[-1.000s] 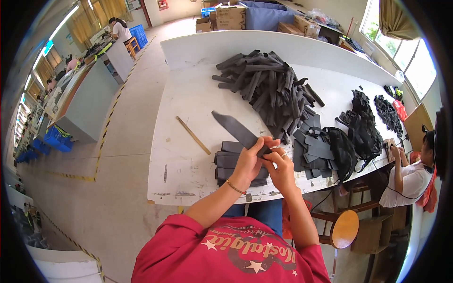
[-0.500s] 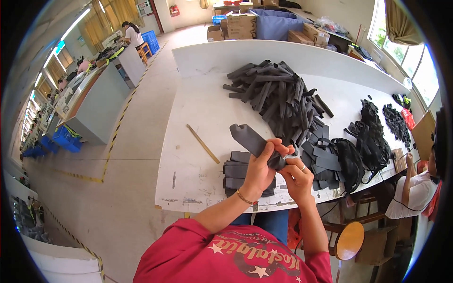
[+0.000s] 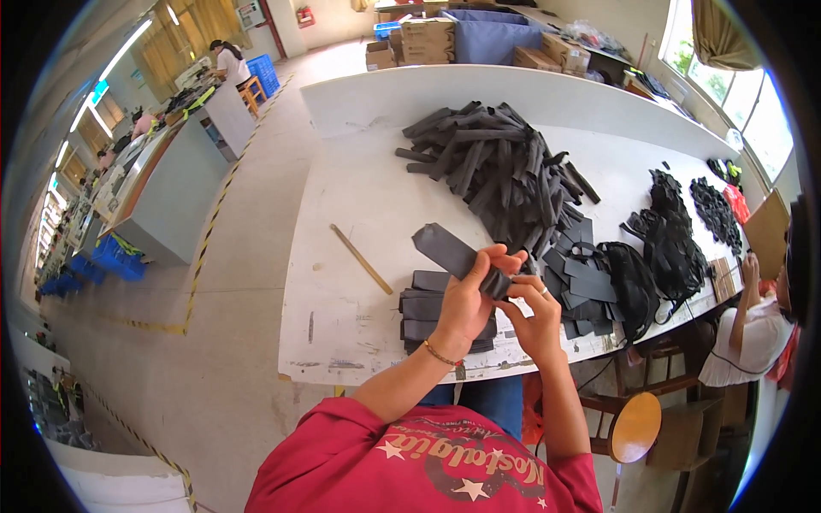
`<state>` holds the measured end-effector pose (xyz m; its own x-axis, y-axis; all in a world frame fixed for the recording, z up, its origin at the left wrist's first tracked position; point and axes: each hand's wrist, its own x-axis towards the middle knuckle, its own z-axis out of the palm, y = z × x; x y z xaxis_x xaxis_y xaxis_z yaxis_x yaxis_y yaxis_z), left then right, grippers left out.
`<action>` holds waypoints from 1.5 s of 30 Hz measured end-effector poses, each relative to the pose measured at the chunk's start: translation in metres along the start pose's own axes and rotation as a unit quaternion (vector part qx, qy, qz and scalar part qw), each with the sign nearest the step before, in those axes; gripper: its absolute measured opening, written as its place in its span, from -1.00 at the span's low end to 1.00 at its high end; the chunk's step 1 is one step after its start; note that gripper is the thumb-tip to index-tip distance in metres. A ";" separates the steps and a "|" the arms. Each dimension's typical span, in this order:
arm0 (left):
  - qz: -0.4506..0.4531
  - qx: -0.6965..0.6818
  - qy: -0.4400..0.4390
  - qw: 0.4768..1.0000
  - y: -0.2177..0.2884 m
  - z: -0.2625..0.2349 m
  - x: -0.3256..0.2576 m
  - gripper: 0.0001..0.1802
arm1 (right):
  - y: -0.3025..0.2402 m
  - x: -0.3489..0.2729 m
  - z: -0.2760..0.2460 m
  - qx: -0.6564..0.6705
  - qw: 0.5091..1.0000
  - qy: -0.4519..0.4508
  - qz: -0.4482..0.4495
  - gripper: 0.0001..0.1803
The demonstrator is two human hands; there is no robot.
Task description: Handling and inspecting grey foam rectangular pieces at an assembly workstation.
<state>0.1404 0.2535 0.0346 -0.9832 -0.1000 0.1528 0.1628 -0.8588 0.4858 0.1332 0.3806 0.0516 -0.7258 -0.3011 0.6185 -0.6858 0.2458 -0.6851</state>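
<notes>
A heap of dark rolled strips (image 3: 492, 175) rises on the white surface (image 3: 329, 192) beyond the hands, filling its middle. Right of the hands, flat dark pieces (image 3: 590, 284) lie overlapped, with a black bag (image 3: 627, 278) just beside them and a tangle of black straps (image 3: 667, 235) farther off. A thin stick (image 3: 362, 259) lies at a slant to the left, near a stack of folded dark pieces (image 3: 422, 306) that the left forearm and hand partly cover. At the far right a co-worker (image 3: 742, 342) in a white top sits by the surface.

The strip (image 3: 445, 246) is held above the surface, over the near edge of the heap as seen from here. It is smooth, dark grey and flat, its angled free end pointing up and left, its other end bunched and darker. The left hand (image 3: 468, 306) is closed around it; the right hand (image 3: 536, 321) bends its fingers at the bunched end, and whether they pinch it I cannot tell.

A raised white board (image 3: 513, 90) bounds the far side. The surface's scuffed near edge runs beneath the forearms, and white surface shows between the stick and the left edge.
</notes>
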 end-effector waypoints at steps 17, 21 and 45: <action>0.001 -0.012 -0.021 1.000 0.009 -0.013 0.013 -0.66 | -0.003 -0.010 0.015 0.105 0.971 0.137 0.168 -0.93; 0.046 -0.017 0.089 0.995 0.018 -0.035 0.014 -0.67 | -0.001 -0.019 0.018 0.051 0.983 0.163 0.061 -0.90; -0.282 0.274 -0.112 0.913 0.062 -0.009 -0.010 -0.73 | 0.004 0.056 -0.067 0.194 0.952 -0.175 0.156 -0.84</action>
<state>0.1591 0.1966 0.0552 -0.8920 0.4379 -0.1124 -0.2867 -0.3557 0.8895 0.0858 0.4260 0.1094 -0.7821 -0.5744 0.2416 -0.3180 0.0344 -0.9475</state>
